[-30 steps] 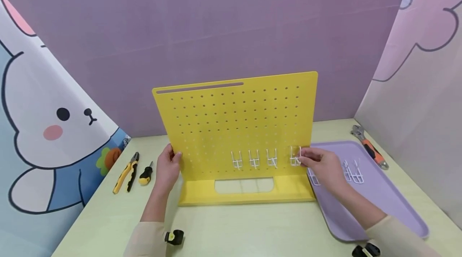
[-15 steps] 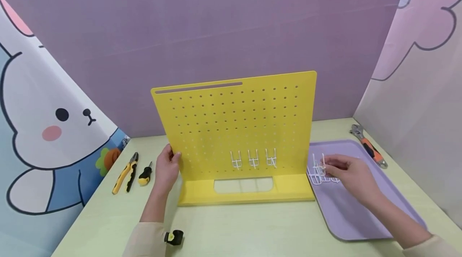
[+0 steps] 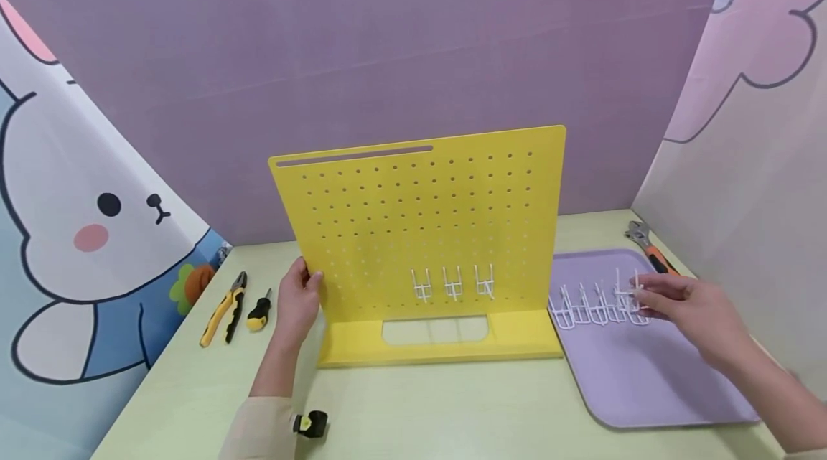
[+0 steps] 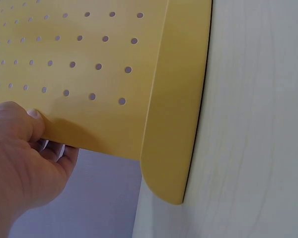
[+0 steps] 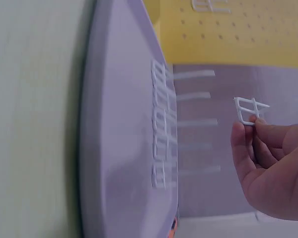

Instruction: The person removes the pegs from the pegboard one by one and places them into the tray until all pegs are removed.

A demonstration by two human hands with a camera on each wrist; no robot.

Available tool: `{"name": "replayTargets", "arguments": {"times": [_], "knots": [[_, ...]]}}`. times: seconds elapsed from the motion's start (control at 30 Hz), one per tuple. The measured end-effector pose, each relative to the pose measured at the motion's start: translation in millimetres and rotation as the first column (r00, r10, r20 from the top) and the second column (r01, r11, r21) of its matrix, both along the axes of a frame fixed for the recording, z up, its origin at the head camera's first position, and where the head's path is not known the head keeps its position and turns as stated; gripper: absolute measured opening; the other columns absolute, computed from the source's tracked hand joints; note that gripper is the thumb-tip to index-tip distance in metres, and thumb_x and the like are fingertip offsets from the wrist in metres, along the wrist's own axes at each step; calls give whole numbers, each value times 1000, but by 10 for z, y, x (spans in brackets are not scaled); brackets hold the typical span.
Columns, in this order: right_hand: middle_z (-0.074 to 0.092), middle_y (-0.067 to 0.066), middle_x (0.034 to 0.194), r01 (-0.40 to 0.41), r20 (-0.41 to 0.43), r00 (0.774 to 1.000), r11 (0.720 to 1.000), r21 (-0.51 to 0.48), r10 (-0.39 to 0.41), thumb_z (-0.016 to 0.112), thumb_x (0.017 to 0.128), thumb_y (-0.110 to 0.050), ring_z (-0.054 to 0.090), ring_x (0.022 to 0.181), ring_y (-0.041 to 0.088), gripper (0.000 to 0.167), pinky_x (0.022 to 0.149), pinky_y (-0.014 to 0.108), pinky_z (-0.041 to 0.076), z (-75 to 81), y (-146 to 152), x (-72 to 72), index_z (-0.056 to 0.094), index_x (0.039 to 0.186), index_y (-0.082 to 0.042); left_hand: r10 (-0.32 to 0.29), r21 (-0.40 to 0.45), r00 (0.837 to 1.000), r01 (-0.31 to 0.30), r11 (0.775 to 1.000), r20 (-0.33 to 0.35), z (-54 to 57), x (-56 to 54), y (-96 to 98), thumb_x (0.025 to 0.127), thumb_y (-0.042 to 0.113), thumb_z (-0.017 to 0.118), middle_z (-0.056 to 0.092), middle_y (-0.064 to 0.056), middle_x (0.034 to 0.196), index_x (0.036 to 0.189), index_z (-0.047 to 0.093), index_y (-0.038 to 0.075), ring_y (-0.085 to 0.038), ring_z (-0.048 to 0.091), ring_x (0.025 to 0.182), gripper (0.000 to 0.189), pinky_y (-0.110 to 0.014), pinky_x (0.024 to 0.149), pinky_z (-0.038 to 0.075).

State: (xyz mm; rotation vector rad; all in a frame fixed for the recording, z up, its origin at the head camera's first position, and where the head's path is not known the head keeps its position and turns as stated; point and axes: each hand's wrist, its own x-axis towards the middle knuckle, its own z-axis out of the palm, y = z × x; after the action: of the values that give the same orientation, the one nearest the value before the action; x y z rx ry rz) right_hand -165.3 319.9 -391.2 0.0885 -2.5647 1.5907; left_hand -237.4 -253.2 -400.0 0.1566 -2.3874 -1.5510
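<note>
A yellow pegboard [image 3: 413,210] stands on the table with three white wire double hooks [image 3: 454,292] low on its face. My left hand [image 3: 301,303] grips its left edge; in the left wrist view the thumb [image 4: 36,119] lies on the front and fingers go behind. Over the far part of the purple tray [image 3: 659,385], my right hand [image 3: 701,313] pinches another wire hook [image 5: 256,110] between thumb and fingers, its prongs pointing away. Several more hooks [image 3: 599,314] lie in a row on the tray, partly overlapped by the held one in the head view.
Pliers [image 3: 224,309] and a stubby screwdriver [image 3: 260,312] lie left of the board. An adjustable wrench [image 3: 648,245] lies behind the tray, partly hidden by my right hand. A small black-and-yellow object [image 3: 311,424] sits beside my left sleeve.
My right hand has carried the hook off the lower right of the pegboard, rightward to over the far part of the tray. The left hand keeps its grip on the board's edge.
</note>
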Motion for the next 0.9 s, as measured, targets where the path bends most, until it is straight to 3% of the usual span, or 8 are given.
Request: {"name": "replayTargets", "arguments": {"times": [0.07,0.2,0.33,0.43,0.6,0.73,0.83,0.9], "knots": [[74,-14,92,-6,12,1000,999,-42,7,69,97,-9,72,76,6,17,69,20,56,0,110,-10,74,113,-12,-1,8,1000,1,1000,4,3,2,0,106,2,46,56,-20,129,138,50,-3,-30,53,112,32,-43,97,47],[74,-15,89,-7,36,999,984,-175,13,67,97,-4,71,76,5,34,69,18,55,-30,300,-46,72,96,-38,-4,22,1000,4,1000,11,7,-5,4,106,3,46,56,-20,130,139,49,-3,-29,52,113,33,-43,98,47],[74,-10,87,-15,54,998,938,-347,36,63,97,4,71,75,7,38,69,19,56,-94,458,-123,74,91,-32,2,22,1000,-2,1000,14,5,-10,5,106,3,46,56,-20,130,139,49,-3,-29,52,113,33,-43,98,47],[74,-10,87,-20,71,996,921,-390,52,62,97,6,71,76,6,39,69,21,57,-152,565,-179,76,90,-29,9,14,1000,-9,1000,12,1,-10,3,106,3,46,57,-20,129,138,50,-3,-29,53,112,33,-43,97,47],[72,-14,87,-3,126,991,960,-280,40,64,96,5,69,77,4,33,69,23,58,-255,697,-278,77,90,-25,9,7,1000,-9,1000,1,-1,-7,-1,106,2,46,57,-20,128,137,50,-3,-29,53,112,32,-43,97,48],[68,-16,87,6,171,985,993,-115,13,65,96,2,67,77,2,11,70,25,58,-319,752,-342,75,100,0,9,5,1000,-9,1000,-4,-7,-5,-3,106,2,47,57,-20,128,136,51,-3,-29,53,111,31,-42,95,48],[69,-12,88,4,189,982,1000,-13,-1,64,96,1,68,75,3,25,69,26,58,-349,762,-369,63,109,22,4,4,1000,-4,1000,-15,-19,-9,-4,106,2,47,58,-20,127,136,51,-3,-28,54,111,31,-39,94,49],[71,-7,88,4,194,981,999,33,-11,64,96,1,68,73,4,34,68,26,58,-360,750,-382,56,114,28,3,0,1000,-3,1000,-23,-27,-11,-6,105,2,48,58,-20,127,136,52,-4,-28,55,111,31,-37,92,50]]}}
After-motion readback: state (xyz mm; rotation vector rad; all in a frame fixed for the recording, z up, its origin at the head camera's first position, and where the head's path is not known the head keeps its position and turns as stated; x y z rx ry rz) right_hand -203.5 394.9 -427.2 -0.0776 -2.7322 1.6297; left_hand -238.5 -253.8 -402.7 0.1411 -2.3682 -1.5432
